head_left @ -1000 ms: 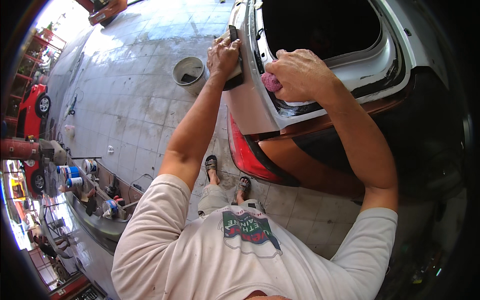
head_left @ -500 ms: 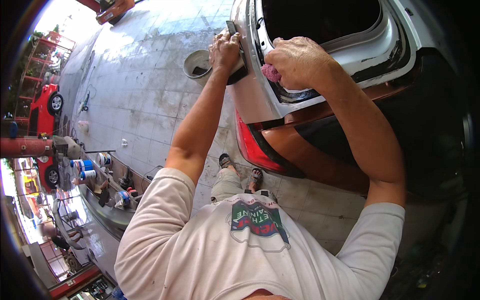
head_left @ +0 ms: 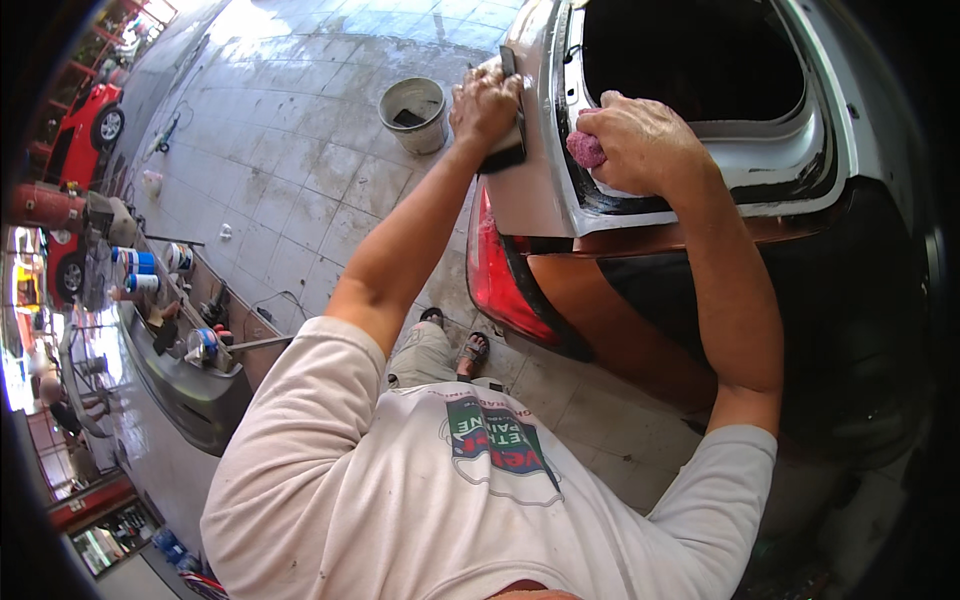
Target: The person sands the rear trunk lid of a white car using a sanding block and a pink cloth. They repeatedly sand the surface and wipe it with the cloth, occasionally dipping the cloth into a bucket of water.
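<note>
shifted rightward in view, left hand clamps the block, seemingly steadying it against the panel, while right hand grips pink sponge.

Left hand's grip has a black-edged block up against the silver car panel; right hand's grip has a pink sponge. Whitish bucket just sits on the tiled floor.
</note>
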Motion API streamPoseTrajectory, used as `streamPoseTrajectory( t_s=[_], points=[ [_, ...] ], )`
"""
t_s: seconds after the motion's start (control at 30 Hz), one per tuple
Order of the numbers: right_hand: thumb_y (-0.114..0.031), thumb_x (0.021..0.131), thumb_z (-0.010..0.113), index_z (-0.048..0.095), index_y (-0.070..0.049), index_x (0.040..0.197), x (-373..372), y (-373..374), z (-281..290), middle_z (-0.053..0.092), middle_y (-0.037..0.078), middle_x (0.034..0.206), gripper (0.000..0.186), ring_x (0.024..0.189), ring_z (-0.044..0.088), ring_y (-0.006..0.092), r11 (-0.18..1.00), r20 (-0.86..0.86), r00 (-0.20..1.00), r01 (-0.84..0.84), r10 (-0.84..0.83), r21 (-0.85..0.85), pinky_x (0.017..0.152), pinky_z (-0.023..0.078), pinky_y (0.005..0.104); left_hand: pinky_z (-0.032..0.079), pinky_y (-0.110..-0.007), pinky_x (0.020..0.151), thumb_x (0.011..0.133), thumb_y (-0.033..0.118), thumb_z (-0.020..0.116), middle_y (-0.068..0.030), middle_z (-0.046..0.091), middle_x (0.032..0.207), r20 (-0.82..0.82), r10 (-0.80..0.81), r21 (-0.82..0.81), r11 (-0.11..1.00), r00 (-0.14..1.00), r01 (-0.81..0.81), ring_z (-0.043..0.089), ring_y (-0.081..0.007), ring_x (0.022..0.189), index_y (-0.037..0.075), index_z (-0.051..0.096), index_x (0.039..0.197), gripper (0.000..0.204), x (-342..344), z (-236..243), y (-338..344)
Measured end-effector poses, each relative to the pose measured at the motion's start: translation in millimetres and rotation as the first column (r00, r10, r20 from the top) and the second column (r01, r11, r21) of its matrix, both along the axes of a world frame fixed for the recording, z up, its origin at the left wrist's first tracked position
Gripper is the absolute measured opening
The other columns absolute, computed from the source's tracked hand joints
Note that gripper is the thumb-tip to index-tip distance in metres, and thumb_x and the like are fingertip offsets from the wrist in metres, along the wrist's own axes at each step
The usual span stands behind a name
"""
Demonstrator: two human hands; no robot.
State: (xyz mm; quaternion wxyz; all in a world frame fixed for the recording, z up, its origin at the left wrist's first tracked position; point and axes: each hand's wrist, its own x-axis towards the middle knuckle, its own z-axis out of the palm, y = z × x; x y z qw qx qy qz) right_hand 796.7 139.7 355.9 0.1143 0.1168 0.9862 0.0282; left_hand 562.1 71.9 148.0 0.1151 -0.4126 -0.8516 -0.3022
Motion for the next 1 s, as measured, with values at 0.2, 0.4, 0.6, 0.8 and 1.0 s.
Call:
streamPoseTrajectory(
  t_s=[0.2,0.4,0.6,0.8,1.0],
  points=[
    [-0.018,0.090,0.076,0.079,-0.010,0.112,8.5,1.0,0.0,0.072,0.020,0.121,0.024,0.114,0.073,0.0388,1.000,-0.026,1.000,0.005,-0.005,0.004,0.105,0.058,0.0493,0.050,-0.053,0.114,0.097,0.035,0.076,-0.0186,0.056,0.158,0.094,-0.411,0.176,0.903,0.907,0.391,0.055,-0.0462,0.140,0.016,0.064,0.154,0.061,182.3,29.6,-161.8],
    [-0.021,0.088,0.079,0.077,-0.009,0.117,3.3,-9.0,6.7,0.068,0.021,0.117,0.032,0.110,0.073,0.0396,0.999,-0.016,1.000,-0.012,0.013,0.037,0.100,0.057,0.0508,0.048,-0.051,0.113,0.103,0.043,0.067,-0.0164,0.064,0.150,-0.050,-0.269,0.171,0.947,0.962,0.273,0.055,-0.0401,0.141,0.012,0.071,0.143,0.051,1.8,-28.7,-44.2],
    [-0.023,0.088,0.079,0.077,-0.010,0.122,13.1,-5.1,-0.2,0.067,0.020,0.114,0.037,0.108,0.072,0.0398,0.998,-0.014,1.000,0.028,-0.027,0.054,0.098,0.057,0.0512,0.050,-0.051,0.111,0.095,0.035,0.076,-0.0167,0.059,0.154,0.215,-0.266,0.214,0.952,0.940,0.220,0.059,-0.0439,0.130,0.012,0.069,0.147,0.057,140.4,6.1,-131.8],
    [-0.024,0.085,0.081,0.074,-0.009,0.127,18.9,-2.5,3.9,0.067,0.019,0.118,0.045,0.113,0.070,0.0411,0.996,0.023,0.998,0.056,-0.058,0.075,0.100,0.055,0.0514,0.049,-0.052,0.113,0.098,0.035,0.074,-0.0164,0.058,0.156,0.231,-0.292,0.279,0.934,0.928,0.224,0.055,-0.0431,0.140,0.013,0.068,0.148,0.055,113.8,-0.2,-113.2],
    [-0.025,0.087,0.077,0.078,-0.013,0.121,-10.1,-8.6,2.4,0.070,0.019,0.117,0.036,0.115,0.072,0.0371,0.996,0.018,1.000,-0.015,0.014,0.083,0.105,0.056,0.0492,0.050,-0.051,0.109,0.101,0.035,0.068,-0.0157,0.068,0.149,-0.048,-0.122,0.215,0.968,0.991,0.129,0.058,-0.0366,0.143,0.017,0.074,0.140,0.043,38.4,-56.0,-72.6]
  ],
)
